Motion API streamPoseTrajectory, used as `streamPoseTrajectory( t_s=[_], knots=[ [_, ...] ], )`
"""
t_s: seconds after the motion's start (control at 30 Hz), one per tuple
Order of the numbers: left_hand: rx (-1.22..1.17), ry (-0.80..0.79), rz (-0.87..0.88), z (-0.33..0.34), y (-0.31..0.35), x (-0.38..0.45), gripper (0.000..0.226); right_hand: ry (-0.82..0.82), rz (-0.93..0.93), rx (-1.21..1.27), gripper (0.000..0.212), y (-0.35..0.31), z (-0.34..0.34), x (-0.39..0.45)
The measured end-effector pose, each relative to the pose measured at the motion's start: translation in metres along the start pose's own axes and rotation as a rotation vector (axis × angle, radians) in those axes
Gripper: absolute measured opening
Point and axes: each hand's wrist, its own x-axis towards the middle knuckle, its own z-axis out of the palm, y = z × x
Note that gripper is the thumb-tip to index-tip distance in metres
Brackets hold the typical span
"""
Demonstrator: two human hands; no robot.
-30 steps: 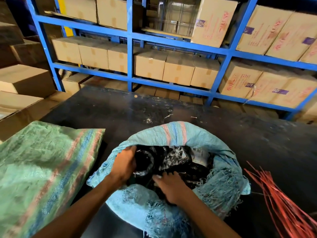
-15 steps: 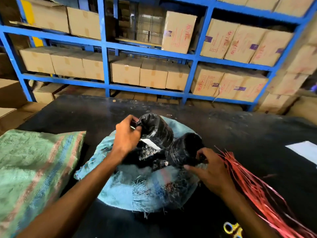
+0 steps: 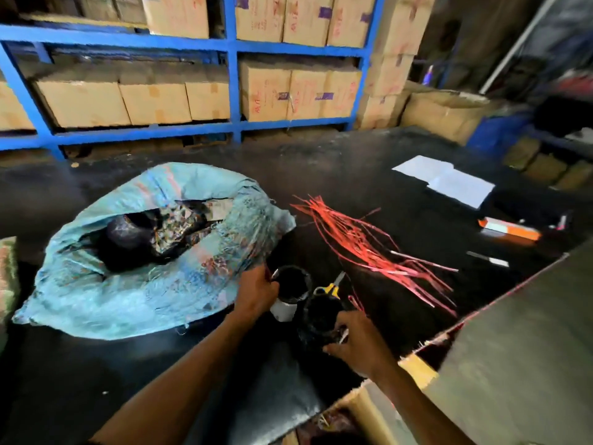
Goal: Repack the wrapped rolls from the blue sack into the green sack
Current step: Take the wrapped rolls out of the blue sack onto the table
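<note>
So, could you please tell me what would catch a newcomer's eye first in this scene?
Probably the crumpled blue sack lying open on the dark table, with black wrapped rolls showing in its mouth. Just right of it lies a bright fan of red strips. In front, the left hand and the right hand each hold a black wrapped roll, beside yellow-handled scissors.

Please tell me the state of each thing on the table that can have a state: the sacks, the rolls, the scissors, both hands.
blue sack: lying on the table, mouth open, black wrapped rolls inside.
green sack: only an edge visible at far left; state hidden.
left roll: out of the sack, gripped by the left hand.
right roll: out of the sack, gripped by the right hand.
scissors: lying on the table; blades look closed, blurred.
</note>
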Motion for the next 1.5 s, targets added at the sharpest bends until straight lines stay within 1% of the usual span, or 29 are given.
streamPoseTrajectory(
  t_s=[0.07, 0.1, 0.2, 0.27, 0.33, 0.4, 0.47, 0.57, 0.63, 0.7, 0.73, 0.83, 0.9, 0.97, 1.0, 1.03, 1.1, 1.13, 1.17, 1.2, 1.23, 1.27, 1.3, 1.37, 1.4, 1.43, 1.5],
  knots=[
    [0.012, -0.044, -0.058, 0.015, -0.010, 0.000, 0.013, 0.018, 0.043, -0.029, 0.032, 0.004, 0.015, -0.007],
    [0.007, -0.056, -0.075, 0.020, -0.015, 0.001, 0.012, 0.031, 0.065, -0.033, 0.034, 0.005, 0.021, -0.010],
    [-0.173, -0.086, -0.154, 0.029, -0.026, 0.002, 0.017, 0.077, 0.117, 0.008, 0.036, 0.005, 0.027, -0.013],
    [-0.294, -0.139, -0.162, 0.031, -0.035, 0.004, 0.016, 0.081, 0.135, 0.007, 0.036, 0.004, 0.029, -0.011],
    [-0.351, -0.178, -0.135, 0.028, -0.038, 0.004, 0.011, 0.049, 0.139, 0.001, 0.043, 0.000, 0.028, -0.011],
    [-0.407, -0.226, -0.118, 0.023, -0.037, 0.002, 0.006, 0.049, 0.181, 0.016, 0.060, -0.009, 0.023, -0.012],
    [-0.405, -0.272, -0.112, 0.014, -0.034, -0.001, 0.008, 0.164, 0.208, 0.113, 0.067, -0.020, 0.010, -0.008],
    [-0.406, -0.293, -0.066, -0.012, -0.026, 0.001, 0.009, 0.325, 0.132, 0.226, 0.066, -0.034, -0.007, 0.018],
    [-0.368, -0.220, 0.017, -0.041, -0.024, 0.010, 0.008, 0.333, 0.039, 0.278, 0.050, -0.054, -0.016, 0.046],
    [-0.319, -0.092, 0.093, -0.074, -0.029, 0.028, 0.014, 0.280, -0.024, 0.291, 0.031, -0.080, -0.017, 0.077],
    [-0.307, -0.026, 0.098, -0.093, -0.035, 0.038, 0.018, 0.260, -0.060, 0.290, 0.027, -0.095, -0.015, 0.094],
    [-0.238, 0.125, 0.068, -0.145, -0.064, 0.063, 0.025, 0.198, -0.208, 0.291, 0.025, -0.149, -0.002, 0.142],
    [-0.111, 0.226, 0.051, -0.173, -0.088, 0.076, 0.031, 0.172, -0.303, 0.309, 0.021, -0.184, 0.009, 0.170],
    [0.030, 0.267, 0.030, -0.196, -0.110, 0.088, 0.024, 0.117, -0.383, 0.303, 0.015, -0.218, 0.021, 0.196],
    [0.145, 0.261, 0.018, -0.205, -0.122, 0.095, 0.024, 0.077, -0.431, 0.292, 0.015, -0.233, 0.029, 0.208],
    [0.299, 0.224, 0.006, -0.211, -0.131, 0.101, 0.038, 0.025, -0.478, 0.265, 0.018, -0.245, 0.036, 0.218],
    [0.586, 0.088, -0.068, -0.221, -0.151, 0.115, 0.067, -0.122, -0.562, 0.139, 0.028, -0.266, 0.053, 0.238],
    [0.682, 0.017, -0.122, -0.223, -0.159, 0.122, 0.074, -0.212, -0.573, 0.042, 0.030, -0.273, 0.062, 0.244],
    [0.742, -0.042, -0.171, -0.224, -0.163, 0.127, 0.077, -0.303, -0.560, -0.108, 0.032, -0.277, 0.071, 0.248],
    [0.775, -0.074, -0.195, -0.221, -0.166, 0.131, 0.078, -0.361, -0.553, -0.302, 0.035, -0.277, 0.080, 0.250],
    [0.804, -0.077, -0.210, -0.219, -0.167, 0.134, 0.076, -0.385, -0.561, -0.502, 0.038, -0.276, 0.088, 0.252],
    [0.831, -0.053, -0.204, -0.217, -0.171, 0.138, 0.071, -0.383, -0.576, -0.659, 0.041, -0.275, 0.096, 0.252],
    [0.852, -0.023, -0.195, -0.217, -0.173, 0.139, 0.065, -0.376, -0.573, -0.751, 0.045, -0.274, 0.101, 0.251],
    [0.872, 0.026, -0.178, -0.222, -0.182, 0.141, 0.056, -0.383, -0.555, -0.837, 0.049, -0.278, 0.103, 0.252],
    [0.864, 0.033, -0.181, -0.226, -0.190, 0.140, 0.055, -0.415, -0.560, -0.886, 0.052, -0.282, 0.102, 0.251],
    [0.822, 0.034, -0.191, -0.232, -0.198, 0.137, 0.055, -0.449, -0.573, -0.932, 0.055, -0.286, 0.103, 0.250],
    [0.662, 0.081, -0.190, -0.242, -0.215, 0.130, 0.055, -0.459, -0.628, -0.976, 0.057, -0.294, 0.108, 0.243]
  ],
)
